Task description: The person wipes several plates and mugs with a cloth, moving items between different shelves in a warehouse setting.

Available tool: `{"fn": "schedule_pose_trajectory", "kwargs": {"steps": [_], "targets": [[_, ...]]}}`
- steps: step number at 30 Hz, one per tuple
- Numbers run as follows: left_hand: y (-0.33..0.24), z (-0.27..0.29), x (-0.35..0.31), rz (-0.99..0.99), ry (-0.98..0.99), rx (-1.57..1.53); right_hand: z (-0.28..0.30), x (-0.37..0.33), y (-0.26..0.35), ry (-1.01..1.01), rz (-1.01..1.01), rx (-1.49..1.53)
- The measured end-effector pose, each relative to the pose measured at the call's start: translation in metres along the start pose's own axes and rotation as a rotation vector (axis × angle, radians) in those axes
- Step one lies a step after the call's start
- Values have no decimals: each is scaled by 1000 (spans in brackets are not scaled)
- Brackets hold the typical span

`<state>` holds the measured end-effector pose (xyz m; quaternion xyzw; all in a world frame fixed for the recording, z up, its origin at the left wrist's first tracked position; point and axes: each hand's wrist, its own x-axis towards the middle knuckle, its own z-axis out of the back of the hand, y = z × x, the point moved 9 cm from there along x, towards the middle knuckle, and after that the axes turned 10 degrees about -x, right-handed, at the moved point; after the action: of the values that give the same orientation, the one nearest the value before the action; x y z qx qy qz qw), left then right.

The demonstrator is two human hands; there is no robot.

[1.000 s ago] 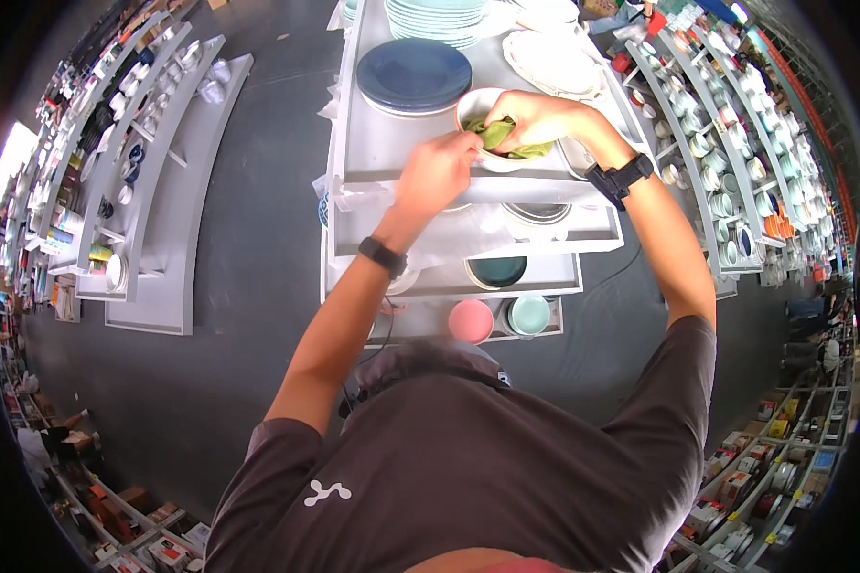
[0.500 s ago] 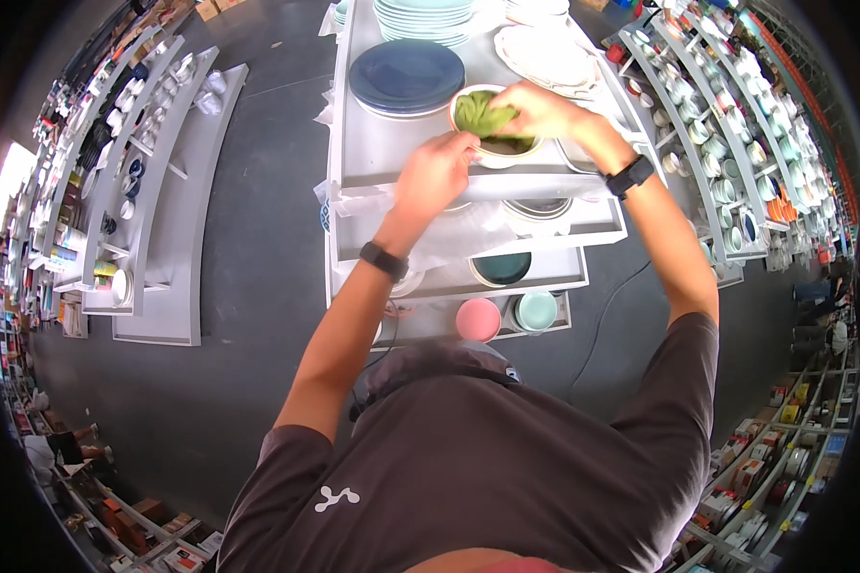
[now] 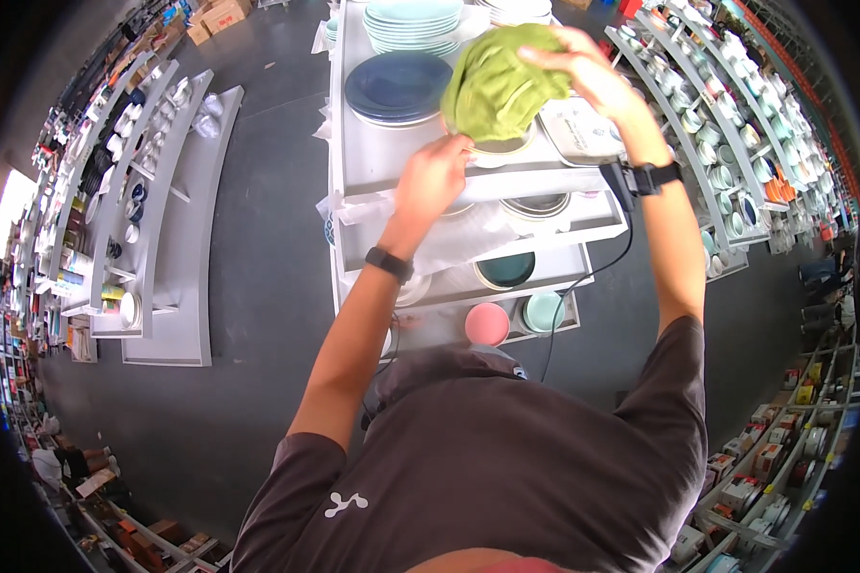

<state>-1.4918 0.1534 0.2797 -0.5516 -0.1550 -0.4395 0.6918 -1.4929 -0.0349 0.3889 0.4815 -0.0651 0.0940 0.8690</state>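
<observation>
A crumpled green cloth (image 3: 505, 86) is spread out above a white bowl (image 3: 500, 158), covering most of its opening. My right hand (image 3: 588, 72) grips the cloth at its upper right edge, with the thumb lying over it. Fingers closed, my left hand (image 3: 437, 174) holds the near left side of the bowl's rim. Beside the bowl to the left is a stack of plates with a dark blue plate (image 3: 398, 88) on top. Close to its right lies a white rectangular dish (image 3: 583, 132) with a printed pattern.
Pale aqua plates (image 3: 413, 29) are stacked farther back on the grey shelf (image 3: 373, 167). Lower tiers hold a dark green plate (image 3: 505, 270), a pink bowl (image 3: 487, 325) and a mint bowl (image 3: 544, 311). A black cable (image 3: 592, 272) hangs from my right wrist. Crockery racks (image 3: 177, 239) stand on both sides.
My right hand has lifted the bunched green cloth up out of the bowl and to the right, and the cloth has opened out. My left hand stays at the bowl's rim.
</observation>
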Motion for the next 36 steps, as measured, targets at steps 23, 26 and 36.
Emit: {"fn": "schedule_pose_trajectory", "kwargs": {"steps": [23, 26, 36], "targets": [[-66, -17, -68, 266, 232, -570, -111, -262, -27, -521, -354, 600], [-68, -44, -92, 353, 461, -698, -136, -260, -29, -290, -351, 355], [-16, -45, -149, 638, 478, -603, -158, -244, -62, -326, -418, -44]]}}
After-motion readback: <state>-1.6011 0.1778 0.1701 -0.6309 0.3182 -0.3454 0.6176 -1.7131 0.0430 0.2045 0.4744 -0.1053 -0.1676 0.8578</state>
